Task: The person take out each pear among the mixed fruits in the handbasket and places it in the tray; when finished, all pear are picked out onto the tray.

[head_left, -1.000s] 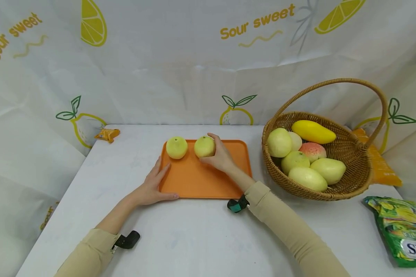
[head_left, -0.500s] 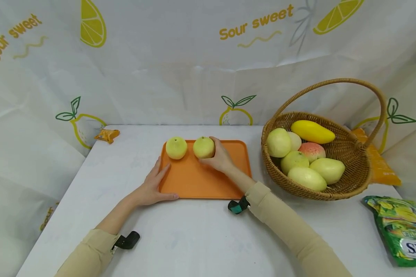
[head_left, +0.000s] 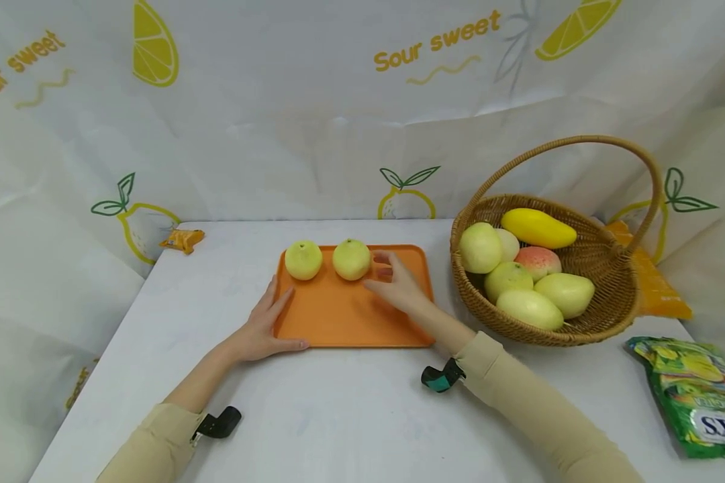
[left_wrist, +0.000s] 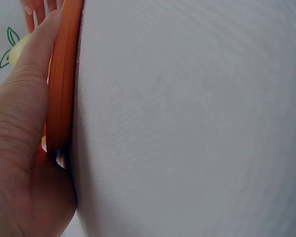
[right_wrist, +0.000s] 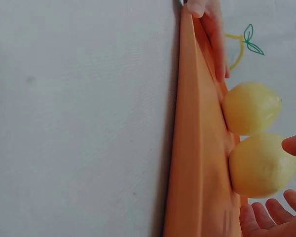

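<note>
Two round, pale yellow-green fruits stand apart on the back left part of an orange tray: a left fruit (head_left: pixel 303 260) and a right fruit (head_left: pixel 351 259). My left hand (head_left: pixel 261 331) rests at the tray (head_left: pixel 353 322), its fingers along the left edge and its thumb at the front edge. Over the tray, my right hand (head_left: pixel 401 284) is just right of the right fruit, its fingers loosely bent and holding nothing. In the right wrist view, the thumb and fingertips (right_wrist: pixel 262 213) surround the right fruit (right_wrist: pixel 261 168) with a gap. The left wrist view shows the thumb (left_wrist: pixel 39 47) against the tray's rim.
A wicker basket (head_left: pixel 616 288) at the right holds several pale fruits, a yellow mango (head_left: pixel 538 228) and a reddish peach (head_left: pixel 538 262). Its tall handle arches upward. An orange packet (head_left: pixel 661 288) lies behind it, a green bag (head_left: pixel 695 396) in front. A small orange wrapper (head_left: pixel 182 240) lies back left.
My right hand has let go of the right fruit and drawn back to the right. The fruit stays on the tray. My left hand stays at the tray; the head view has shifted slightly.
</note>
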`<state>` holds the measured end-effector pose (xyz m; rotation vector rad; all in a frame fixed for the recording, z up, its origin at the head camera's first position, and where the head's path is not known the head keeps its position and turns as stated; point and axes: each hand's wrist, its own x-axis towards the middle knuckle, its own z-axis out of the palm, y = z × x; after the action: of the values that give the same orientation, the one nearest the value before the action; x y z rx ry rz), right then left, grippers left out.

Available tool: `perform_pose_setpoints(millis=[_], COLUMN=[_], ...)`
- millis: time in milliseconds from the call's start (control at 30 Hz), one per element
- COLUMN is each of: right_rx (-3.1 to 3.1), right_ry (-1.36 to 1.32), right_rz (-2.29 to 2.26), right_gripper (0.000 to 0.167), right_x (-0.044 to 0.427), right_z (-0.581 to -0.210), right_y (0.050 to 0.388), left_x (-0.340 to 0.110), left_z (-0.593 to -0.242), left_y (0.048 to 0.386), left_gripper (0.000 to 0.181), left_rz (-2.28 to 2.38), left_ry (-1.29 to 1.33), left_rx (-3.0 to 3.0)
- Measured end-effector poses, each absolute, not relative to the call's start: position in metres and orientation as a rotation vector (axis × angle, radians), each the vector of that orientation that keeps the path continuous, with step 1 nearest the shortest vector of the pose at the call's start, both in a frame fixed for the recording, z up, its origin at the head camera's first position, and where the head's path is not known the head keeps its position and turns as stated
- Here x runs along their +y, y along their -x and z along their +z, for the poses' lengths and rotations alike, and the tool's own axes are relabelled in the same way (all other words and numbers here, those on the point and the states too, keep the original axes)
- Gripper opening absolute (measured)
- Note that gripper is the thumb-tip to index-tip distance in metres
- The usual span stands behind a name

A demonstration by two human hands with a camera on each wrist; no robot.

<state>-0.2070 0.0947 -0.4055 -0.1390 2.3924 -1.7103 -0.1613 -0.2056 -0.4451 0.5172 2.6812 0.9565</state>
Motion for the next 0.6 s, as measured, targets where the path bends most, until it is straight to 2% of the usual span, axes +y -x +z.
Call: perform_pose_setpoints(millis=[367, 600], right_rx=[2.347, 2.289], right_ry=[0.229, 0.310], right_rz=[-1.712, -1.684], right_gripper=[0.048, 0.047], right_x=[0.115, 0.131], right_z=[-0.391, -0.374], right_y=[0.181, 0.163], left_x=[-0.206, -0.207], left_z=[-0.447, -0.445], left_y=[0.161, 0.161], left_gripper=[0.113, 0.112], left_rz=[0.955, 0.956], left_ry=[-0.519, -0.530], left_rx=[2.680, 2.680])
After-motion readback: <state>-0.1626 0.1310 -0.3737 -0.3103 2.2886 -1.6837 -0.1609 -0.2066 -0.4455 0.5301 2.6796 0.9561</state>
